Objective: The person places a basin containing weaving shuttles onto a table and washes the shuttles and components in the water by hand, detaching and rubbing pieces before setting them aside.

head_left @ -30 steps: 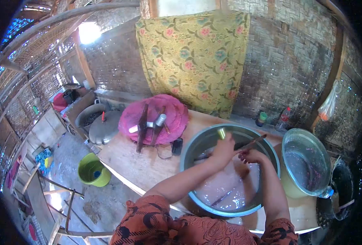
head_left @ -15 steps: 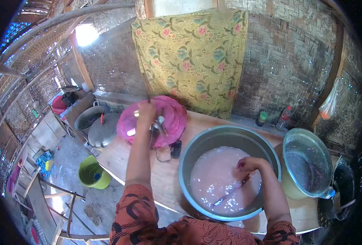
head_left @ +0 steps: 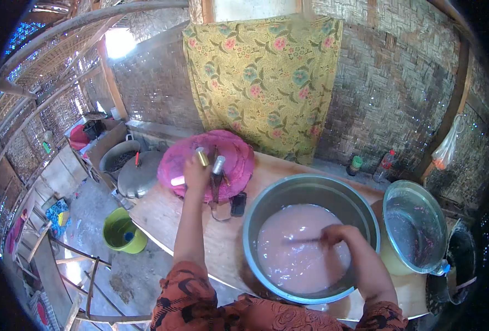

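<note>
My left hand (head_left: 198, 175) reaches over a crinkled pink plastic sheet or bag (head_left: 239, 157). Its fingers are closed on a small gold-coloured cylinder (head_left: 202, 156). Beside it on the pink plastic lie a silver-capped cylinder (head_left: 218, 164), a white piece (head_left: 177, 181) and a dark narrow strip (head_left: 216, 189). My right hand (head_left: 332, 236) is inside a large grey-green basin (head_left: 257, 190), closed on a thin dark stick-like tool (head_left: 302, 240). The tool lies across the cloudy pinkish liquid (head_left: 288, 270); its far end is blurred or submerged.
A black box-like item (head_left: 238, 204) sits by the pink plastic. Right of the basin stands a wet, translucent tub (head_left: 418, 220), with a dark bucket (head_left: 462, 270) beyond. A lidded pot (head_left: 140, 175) is at left; a green bucket (head_left: 124, 231) stands on the floor.
My left hand has drawn back toward me, and the dark strip formerly upright at it now lies on the pink plastic. My right hand has swung the stick-like tool to nearly level across the liquid.
</note>
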Available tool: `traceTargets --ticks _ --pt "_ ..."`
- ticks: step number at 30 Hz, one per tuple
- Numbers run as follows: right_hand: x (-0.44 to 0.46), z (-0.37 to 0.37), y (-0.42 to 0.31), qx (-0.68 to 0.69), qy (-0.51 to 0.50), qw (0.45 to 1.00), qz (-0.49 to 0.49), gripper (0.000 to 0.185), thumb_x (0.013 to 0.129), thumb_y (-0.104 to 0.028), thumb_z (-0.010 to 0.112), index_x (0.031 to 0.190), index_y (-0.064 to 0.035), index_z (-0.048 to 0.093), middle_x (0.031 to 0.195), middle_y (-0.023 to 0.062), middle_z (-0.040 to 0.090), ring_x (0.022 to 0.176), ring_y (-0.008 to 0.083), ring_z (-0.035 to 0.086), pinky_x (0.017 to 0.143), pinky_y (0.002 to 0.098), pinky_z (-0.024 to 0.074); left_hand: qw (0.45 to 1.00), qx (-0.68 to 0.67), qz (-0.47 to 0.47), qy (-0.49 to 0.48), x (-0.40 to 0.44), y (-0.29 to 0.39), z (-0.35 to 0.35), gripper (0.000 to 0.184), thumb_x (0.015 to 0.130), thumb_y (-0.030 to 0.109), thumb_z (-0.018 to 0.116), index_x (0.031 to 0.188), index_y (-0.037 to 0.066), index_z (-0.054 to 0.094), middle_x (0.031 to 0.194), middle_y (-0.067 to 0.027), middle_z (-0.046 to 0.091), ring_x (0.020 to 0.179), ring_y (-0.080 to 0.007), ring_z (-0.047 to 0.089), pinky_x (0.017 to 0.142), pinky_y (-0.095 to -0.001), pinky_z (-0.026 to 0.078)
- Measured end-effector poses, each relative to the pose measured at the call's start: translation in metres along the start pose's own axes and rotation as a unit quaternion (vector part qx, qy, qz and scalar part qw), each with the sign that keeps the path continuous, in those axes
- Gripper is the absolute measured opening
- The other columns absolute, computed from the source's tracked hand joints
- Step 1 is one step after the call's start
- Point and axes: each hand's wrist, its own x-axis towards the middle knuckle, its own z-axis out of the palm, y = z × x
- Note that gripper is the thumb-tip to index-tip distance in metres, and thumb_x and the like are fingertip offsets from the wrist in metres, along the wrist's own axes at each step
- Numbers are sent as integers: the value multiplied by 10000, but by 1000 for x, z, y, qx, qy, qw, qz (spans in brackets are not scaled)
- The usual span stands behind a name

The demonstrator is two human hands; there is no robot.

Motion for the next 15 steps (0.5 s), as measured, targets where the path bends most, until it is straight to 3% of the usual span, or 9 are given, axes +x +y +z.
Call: traceTargets --ticks 1,2,4,5,6,8,10,13,15 --pt "-51 -19 -57 -55 134 982 119 382 668 -233 681 960 4 615 949 163 633 838 270 610 714 386 470 999 5 -46 10 -6 -5 -18 726 677 309 718 1236 -5 378 1128 -270 498 1059 -430 477 907 -424 404" --pt "-45 -13 -54 -54 130 983 120 382 668 -233 681 960 4 615 949 163 633 838 270 610 714 386 470 996 12 -92 19 -12 -13 -29 742 669 325 725 1228 -17 377 1132 -270 497 1050 -425 486 909 -420 402" --pt "-9 21 -35 -45 374 911 166 358 743 -198 587 999 52 579 1017 243 591 924 350 592 753 416 473 983 -23 -174 -55 -25 -36 -43 783 661 366 731 1230 -32 368 1148 -274 490 1067 -418 482 913 -411 399" --pt "43 40 10 -110 291 943 119 332 810 -154 447 999 98 551 1039 282 564 973 396 564 803 427 464 958 -60 -253 -119 -29 -49 -49 827 654 406 736 1233 -47 360 1164 -277 482 1085 -410 478 917 -403 397" --pt "43 41 -7 -110 291 943 118 332 810 -154 447 999 98 551 1039 282 564 973 396 564 803 427 464 958 -60 -253 -119 -35 -73 -34 827 654 406 736 1233 -47 360 1164 -277 482 1085 -410 478 917 -403 397" --pt "26 42 -61 25 338 934 115 348 843 -151 362 961 116 552 1013 293 567 970 405 563 808 432 461 957 -122 -113 -237 -45 -124 15 899 643 494 727 1240 -59 344 1192 -277 470 1131 -399 446 933 -400 381" --pt "-13 25 -98 -41 341 937 63 339 864 -176 387 985 84 567 988 274 585 935 386 583 792 436 464 945 -121 -160 -256 -46 -82 -31 981 646 547 707 1290 -52 271 1223 -268 450 1178 -370 408 979 -391 334" --pt "-48 3 -148 -96 293 939 154 367 876 -266 420 1015 31 585 940 235 615 884 368 606 787 432 471 918 -273 -147 -248 -50 -91 -14 870 693 506 682 1252 -75 354 1249 -275 406 1220 -346 343 1039 -385 239" --pt "-40 -5 -118 -162 260 910 279 432 865 -382 439 1119 -57 566 994 196 619 926 318 608 835 403 460 942 -199 -147 -225 -51 -115 23 1082 714 540 657 1321 -129 63 1371 -304 197 1289 -365 212 1072 -349 175"
